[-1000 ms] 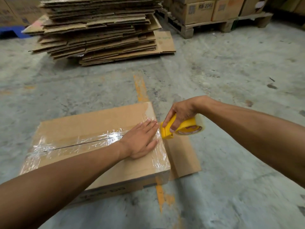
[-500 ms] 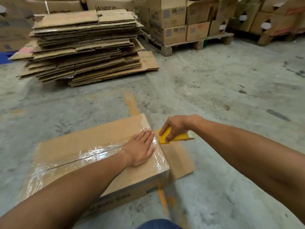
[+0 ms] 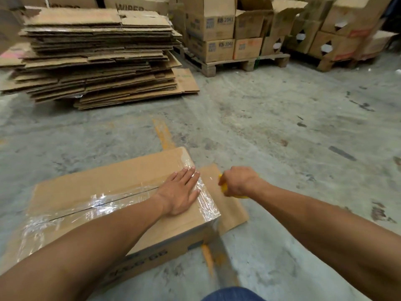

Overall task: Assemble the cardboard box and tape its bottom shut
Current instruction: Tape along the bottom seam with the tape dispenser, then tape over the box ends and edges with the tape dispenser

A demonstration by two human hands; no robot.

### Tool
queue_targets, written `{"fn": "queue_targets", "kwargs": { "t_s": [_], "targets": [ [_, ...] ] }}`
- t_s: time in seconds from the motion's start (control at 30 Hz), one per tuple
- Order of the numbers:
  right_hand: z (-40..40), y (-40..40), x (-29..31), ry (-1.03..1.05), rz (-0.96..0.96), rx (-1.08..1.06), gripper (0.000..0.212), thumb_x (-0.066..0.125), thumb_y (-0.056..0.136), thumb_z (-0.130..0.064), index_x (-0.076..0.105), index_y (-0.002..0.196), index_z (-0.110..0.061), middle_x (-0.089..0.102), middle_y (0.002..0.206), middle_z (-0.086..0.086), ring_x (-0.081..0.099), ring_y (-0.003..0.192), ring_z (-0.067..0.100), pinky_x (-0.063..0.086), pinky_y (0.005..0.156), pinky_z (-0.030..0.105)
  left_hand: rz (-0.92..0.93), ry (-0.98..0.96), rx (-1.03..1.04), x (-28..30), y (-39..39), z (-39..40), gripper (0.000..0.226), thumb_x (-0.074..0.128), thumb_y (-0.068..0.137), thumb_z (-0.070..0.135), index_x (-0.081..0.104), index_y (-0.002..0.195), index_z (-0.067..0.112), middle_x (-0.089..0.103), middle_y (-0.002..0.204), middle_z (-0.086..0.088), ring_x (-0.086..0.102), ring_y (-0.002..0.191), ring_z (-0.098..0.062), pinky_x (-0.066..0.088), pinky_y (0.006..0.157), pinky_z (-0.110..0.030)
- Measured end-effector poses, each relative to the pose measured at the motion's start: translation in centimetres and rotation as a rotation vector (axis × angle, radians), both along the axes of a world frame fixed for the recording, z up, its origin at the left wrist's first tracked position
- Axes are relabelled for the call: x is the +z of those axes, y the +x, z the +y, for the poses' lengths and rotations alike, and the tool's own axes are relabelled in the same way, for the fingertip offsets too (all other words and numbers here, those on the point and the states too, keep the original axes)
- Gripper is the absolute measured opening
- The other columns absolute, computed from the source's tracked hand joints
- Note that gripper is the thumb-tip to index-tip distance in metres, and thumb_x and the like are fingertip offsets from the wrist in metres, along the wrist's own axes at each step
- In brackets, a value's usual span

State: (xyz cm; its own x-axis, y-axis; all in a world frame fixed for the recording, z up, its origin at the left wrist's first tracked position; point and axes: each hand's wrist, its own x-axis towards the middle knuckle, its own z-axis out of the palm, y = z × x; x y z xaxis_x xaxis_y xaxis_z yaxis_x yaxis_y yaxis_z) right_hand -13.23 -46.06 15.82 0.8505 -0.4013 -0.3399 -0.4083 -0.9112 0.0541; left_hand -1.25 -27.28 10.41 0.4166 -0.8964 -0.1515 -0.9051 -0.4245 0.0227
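Nearest, a patch of blue fabric (image 3: pixel 233 294) at the bottom edge of the head view; item not identifiable.

Left hand (image 3: pixel 181 191): flat, palm down, fingers spread and extended, pressed on the top face of the cardboard box (image 3: pixel 112 187) near its right end. Holds nothing; fingertips rest on the tape.

Cardboard box: lies on the concrete floor (image 3: pixel 282 131), low and wide, centre-left of view. Flaps on the upward face closed, dark seam running lengthwise between them. Dark print on the near side wall, blurred, unreadable. One loose flap (image 3: pixel 227 205) lies flat on the floor off the right end.

Clear tape (image 3: pixel 71 211): glossy, wrinkled strip along the seam from the left end to the right end, folded down over the right edge.

Right hand (image 3: pixel 239 181): fist curled shut around a yellow tape dispenser (image 3: pixel 225 189), just beside the box's right end, above the loose flap. Only slivers of yellow show under the knuckles.

Orange painted line (image 3: pixel 162 133): on the floor, passing beneath the box.

Stack of flattened cardboard (image 3: pixel 95 59): far left, many layers, on the floor.

Wooden pallet (image 3: pixel 240 64): far centre, bearing closed cartons (image 3: pixel 210 25) printed "KB-2041". Open cartons (image 3: pixel 338 25) with cut-outs to the far right.
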Motion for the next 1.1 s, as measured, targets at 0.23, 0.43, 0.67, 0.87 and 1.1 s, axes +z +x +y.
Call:
{"fn": "queue_targets", "kwargs": {
  "t_s": [0.23, 0.43, 0.67, 0.87, 1.1],
  "targets": [
    [-3.7, -4.8, -3.1, 0.157, 0.036, -0.256, 0.053, 0.067, 0.08, -0.05, 0.059, 0.132, -0.042, 0.06, 0.132, 0.005, 0.057, 0.119, 0.026, 0.048, 0.094, 0.034, -0.016, -0.029, -0.083, -0.1, 1.0, 0.1, 0.07, 0.003, 0.095, 0.06, -0.006, 0.156, 0.026, -0.01, 0.164, 0.003, -0.009, 0.151, -0.015, 0.006, 0.121, -0.041],
    [-4.0, -1.0, -0.6, 0.294, -0.151, -0.294, 0.052, 0.07, 0.078, -0.053, 0.062, 0.128, -0.042, 0.062, 0.128, 0.007, 0.058, 0.114, 0.027, 0.05, 0.09, 0.035, -0.178, -0.044, -0.207, 0.9, 2.2, -1.6, 0.07, 0.01, 0.095, 0.06, 0.034, 0.149, 0.022, 0.016, 0.163, 0.006, 0.005, 0.151, -0.022, 0.032, 0.104, -0.044],
    [-3.6, 2.3, 3.5, 0.388, -0.286, -0.299, 0.05, 0.075, 0.078, -0.048, 0.066, 0.126, -0.037, 0.062, 0.129, 0.005, 0.057, 0.115, 0.026, 0.049, 0.091, 0.033, -0.264, -0.062, -0.346, 0.9, 1.4, -4.4, 0.058, 0.018, 0.098, 0.047, 0.068, 0.092, 0.019, 0.071, 0.102, 0.0, 0.047, 0.129, -0.025, 0.027, 0.105, -0.046],
    [-3.9, 5.1, 7.5, 0.657, -0.512, -0.398, 0.044, 0.079, 0.081, -0.033, 0.07, 0.123, -0.023, 0.069, 0.114, 0.004, 0.064, 0.095, 0.017, 0.053, 0.085, 0.027, -0.071, 0.104, -0.373, 1.6, -0.6, -5.3, 0.063, 0.016, 0.098, 0.05, 0.07, 0.113, 0.02, 0.069, 0.122, 0.0, 0.032, 0.144, -0.022, -0.003, 0.118, -0.055],
    [-1.3, 6.8, 11.2, 1.453, -0.651, -0.361, 0.028, 0.061, 0.094, -0.031, 0.068, 0.121, -0.028, 0.057, 0.06, 0.009, 0.047, 0.037, 0.014, 0.046, 0.042, 0.026, 0.44, -0.484, 0.012, 5.3, 1.9, -0.3, 0.036, 0.039, 0.098, 0.041, 0.067, 0.11, 0.024, 0.07, 0.11, 0.01, 0.06, 0.107, -0.008, 0.037, 0.105, -0.031]
  ]
}}
